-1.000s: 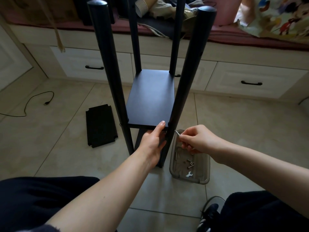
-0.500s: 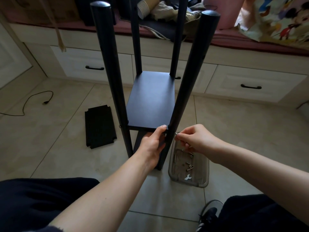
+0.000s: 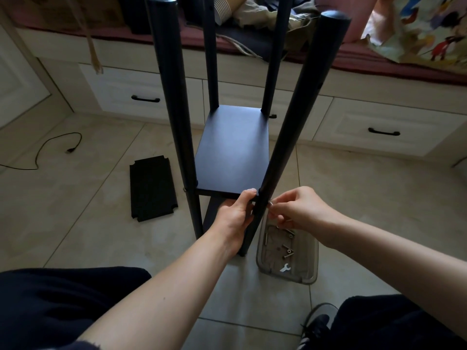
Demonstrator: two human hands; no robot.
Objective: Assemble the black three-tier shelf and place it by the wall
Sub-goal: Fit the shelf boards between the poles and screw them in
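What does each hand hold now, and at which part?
The left hand grips the front edge of the shelf board, beside the near right pole. The right hand pinches a small metal screw against that pole.

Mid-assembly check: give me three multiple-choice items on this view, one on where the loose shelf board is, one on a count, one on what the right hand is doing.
1. Where does the loose black board lie?
A. On the floor, left of the shelf frame
B. Inside the plastic tray
C. On the cushioned bench

2. How many black upright poles does the frame show?
A. Two
B. Four
C. Six

3. What is the right hand doing?
A. Resting open on the floor
B. Pinching a small metal screw against the near right pole
C. Gripping the wrench in the tray

Answers:
1 A, the board lies flat on the tiles, apart from the frame.
2 B, two near poles and two far ones rise past the mounted shelf.
3 B, its fingertips hold the screw at the near right pole, while the left hand grips the shelf's corner; the wrench lies in the tray.
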